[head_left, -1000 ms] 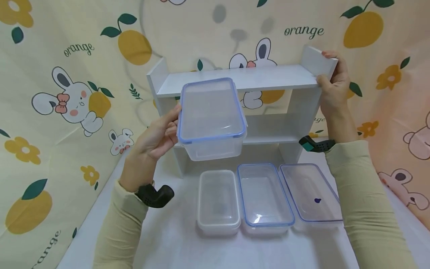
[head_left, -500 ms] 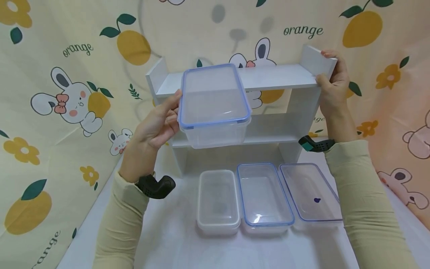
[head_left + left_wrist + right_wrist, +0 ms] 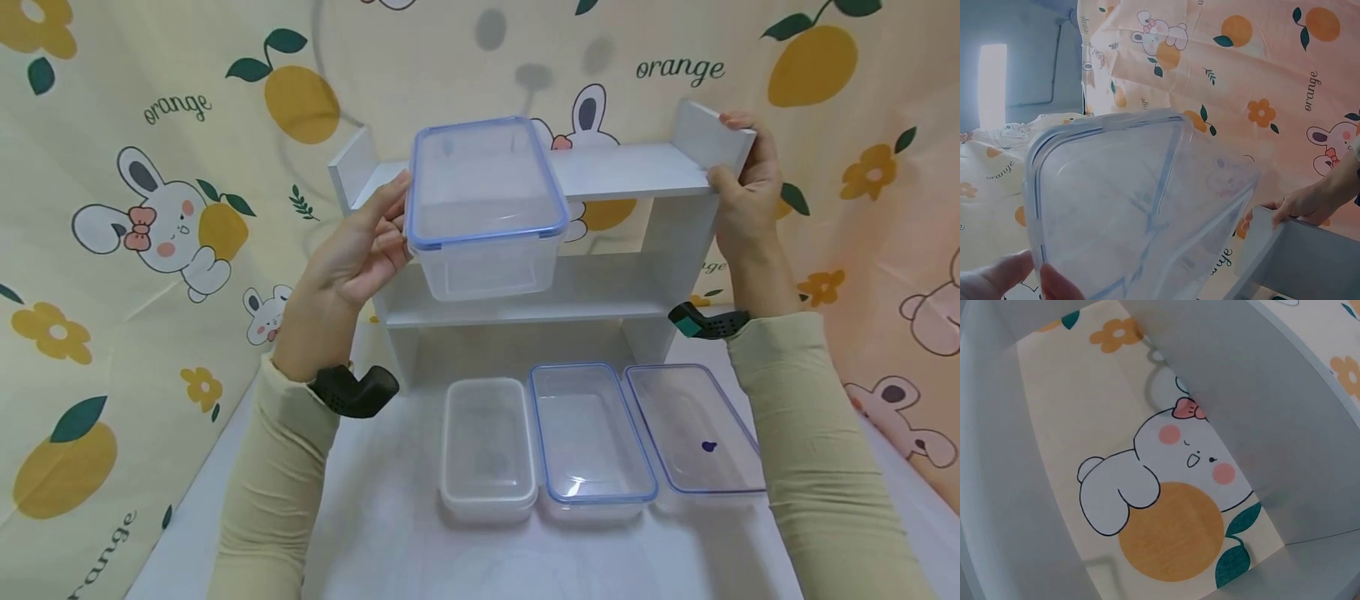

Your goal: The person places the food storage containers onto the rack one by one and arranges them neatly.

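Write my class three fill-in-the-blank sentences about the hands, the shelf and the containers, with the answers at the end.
1. The left hand holds a clear container whose lid is edged in ____.
2. The ____ hand grips a side panel of the white shelf.
3. On the table, ____ other containers stand in a row.

Answers: blue; right; three.

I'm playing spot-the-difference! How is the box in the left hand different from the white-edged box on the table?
The held box has a blue edge around its top, while the white-edged box has a whitish one.
The held box is gripped by the left hand, off the table; the white-edged box rests on the table, untouched.
Both are see-through, with rounded corners.
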A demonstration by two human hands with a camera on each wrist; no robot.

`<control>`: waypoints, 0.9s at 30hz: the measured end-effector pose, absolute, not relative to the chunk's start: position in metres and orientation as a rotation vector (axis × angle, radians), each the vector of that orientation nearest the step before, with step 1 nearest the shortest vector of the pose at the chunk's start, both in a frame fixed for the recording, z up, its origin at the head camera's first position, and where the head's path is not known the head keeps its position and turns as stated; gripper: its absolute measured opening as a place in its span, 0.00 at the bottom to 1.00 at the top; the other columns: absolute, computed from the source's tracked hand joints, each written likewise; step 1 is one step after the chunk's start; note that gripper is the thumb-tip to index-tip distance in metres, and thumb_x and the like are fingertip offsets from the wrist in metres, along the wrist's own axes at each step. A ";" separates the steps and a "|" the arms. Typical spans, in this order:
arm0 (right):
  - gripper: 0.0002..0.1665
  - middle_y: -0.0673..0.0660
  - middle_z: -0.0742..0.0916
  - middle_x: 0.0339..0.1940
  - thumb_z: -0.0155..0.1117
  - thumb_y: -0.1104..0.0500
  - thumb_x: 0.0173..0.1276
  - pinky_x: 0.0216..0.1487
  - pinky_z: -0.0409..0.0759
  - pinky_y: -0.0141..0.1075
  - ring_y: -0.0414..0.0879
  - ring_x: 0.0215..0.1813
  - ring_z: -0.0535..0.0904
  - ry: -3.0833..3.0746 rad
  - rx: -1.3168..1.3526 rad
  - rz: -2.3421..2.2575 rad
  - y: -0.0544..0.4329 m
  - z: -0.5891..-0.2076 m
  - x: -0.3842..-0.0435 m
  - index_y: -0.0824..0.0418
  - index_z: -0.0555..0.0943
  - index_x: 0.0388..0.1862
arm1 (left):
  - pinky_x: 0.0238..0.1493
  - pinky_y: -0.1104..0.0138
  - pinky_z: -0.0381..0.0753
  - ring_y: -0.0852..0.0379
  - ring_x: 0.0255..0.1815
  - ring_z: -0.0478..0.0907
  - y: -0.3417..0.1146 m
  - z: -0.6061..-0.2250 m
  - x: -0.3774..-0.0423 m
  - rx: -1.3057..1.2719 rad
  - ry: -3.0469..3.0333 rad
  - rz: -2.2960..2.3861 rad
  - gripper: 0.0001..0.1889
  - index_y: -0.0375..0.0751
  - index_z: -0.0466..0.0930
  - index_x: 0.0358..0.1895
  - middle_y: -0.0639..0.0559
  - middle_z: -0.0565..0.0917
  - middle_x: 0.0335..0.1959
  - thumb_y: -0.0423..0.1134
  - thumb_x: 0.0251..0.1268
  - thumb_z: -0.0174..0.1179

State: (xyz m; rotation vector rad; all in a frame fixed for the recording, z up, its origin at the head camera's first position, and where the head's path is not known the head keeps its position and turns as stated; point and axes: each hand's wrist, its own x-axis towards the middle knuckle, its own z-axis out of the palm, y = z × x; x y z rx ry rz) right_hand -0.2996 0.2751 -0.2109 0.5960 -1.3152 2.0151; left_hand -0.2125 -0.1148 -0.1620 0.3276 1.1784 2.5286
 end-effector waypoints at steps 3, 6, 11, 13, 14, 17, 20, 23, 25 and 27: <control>0.26 0.52 0.75 0.62 0.47 0.82 0.62 0.76 0.61 0.41 0.49 0.66 0.64 -1.318 0.591 2.011 0.275 -0.210 -0.300 0.57 0.76 0.49 | 0.37 0.70 0.84 0.57 0.34 0.83 -0.113 -0.160 -0.216 0.317 1.149 2.558 0.10 0.35 0.74 0.46 0.47 0.85 0.34 0.38 0.69 0.55; 0.26 0.52 0.75 0.62 0.47 0.82 0.62 0.76 0.61 0.40 0.48 0.66 0.64 -1.321 0.577 2.020 0.275 -0.209 -0.299 0.57 0.76 0.49 | 0.36 0.69 0.85 0.56 0.34 0.83 -0.113 -0.158 -0.219 0.307 1.104 2.587 0.10 0.35 0.74 0.47 0.47 0.85 0.35 0.36 0.68 0.56; 0.27 0.52 0.74 0.63 0.47 0.82 0.62 0.76 0.61 0.39 0.48 0.66 0.64 -1.326 0.561 2.018 0.275 -0.209 -0.299 0.57 0.76 0.49 | 0.36 0.68 0.86 0.55 0.35 0.83 -0.113 -0.156 -0.224 0.291 1.045 2.616 0.10 0.34 0.73 0.48 0.45 0.84 0.36 0.34 0.68 0.56; 0.27 0.53 0.74 0.63 0.47 0.83 0.62 0.76 0.61 0.40 0.48 0.66 0.64 -1.324 0.568 2.015 0.275 -0.210 -0.300 0.58 0.76 0.49 | 0.36 0.68 0.86 0.55 0.35 0.83 -0.113 -0.155 -0.226 0.279 1.040 2.627 0.10 0.34 0.74 0.49 0.45 0.85 0.36 0.34 0.67 0.56; 0.27 0.53 0.74 0.63 0.47 0.82 0.62 0.76 0.61 0.39 0.48 0.66 0.64 -1.324 0.569 2.015 0.275 -0.210 -0.300 0.58 0.76 0.49 | 0.36 0.68 0.86 0.55 0.35 0.83 -0.112 -0.155 -0.227 0.269 1.025 2.635 0.10 0.34 0.74 0.49 0.45 0.85 0.36 0.33 0.67 0.57; 0.26 0.53 0.74 0.63 0.47 0.83 0.61 0.76 0.61 0.39 0.48 0.66 0.64 -1.321 0.571 2.009 0.275 -0.210 -0.300 0.58 0.76 0.49 | 0.36 0.69 0.85 0.55 0.35 0.82 -0.110 -0.153 -0.231 0.253 1.015 2.658 0.11 0.35 0.74 0.49 0.45 0.84 0.37 0.33 0.66 0.58; 0.26 0.53 0.74 0.63 0.47 0.82 0.61 0.76 0.61 0.39 0.48 0.66 0.64 -1.322 0.565 2.004 0.276 -0.211 -0.300 0.58 0.76 0.49 | 0.36 0.70 0.85 0.56 0.36 0.82 -0.108 -0.152 -0.235 0.246 1.035 2.677 0.12 0.36 0.73 0.50 0.46 0.84 0.37 0.34 0.66 0.58; 0.26 0.53 0.75 0.63 0.48 0.82 0.61 0.76 0.61 0.39 0.48 0.66 0.64 -1.324 0.563 2.002 0.276 -0.211 -0.300 0.58 0.76 0.50 | 0.36 0.72 0.84 0.56 0.35 0.81 -0.105 -0.152 -0.239 0.237 1.057 2.692 0.12 0.36 0.73 0.51 0.47 0.84 0.37 0.34 0.66 0.57; 0.26 0.53 0.74 0.63 0.48 0.82 0.61 0.76 0.60 0.39 0.48 0.66 0.64 -1.326 0.566 2.003 0.276 -0.211 -0.299 0.58 0.76 0.50 | 0.35 0.72 0.84 0.56 0.35 0.81 -0.105 -0.152 -0.242 0.231 1.043 2.704 0.12 0.36 0.73 0.51 0.47 0.84 0.37 0.34 0.66 0.57; 0.26 0.54 0.74 0.63 0.48 0.82 0.61 0.76 0.60 0.40 0.48 0.66 0.64 -1.325 0.572 2.002 0.275 -0.211 -0.299 0.58 0.76 0.50 | 0.34 0.73 0.83 0.56 0.35 0.80 -0.104 -0.152 -0.244 0.218 1.029 2.717 0.12 0.35 0.74 0.51 0.46 0.83 0.36 0.34 0.66 0.57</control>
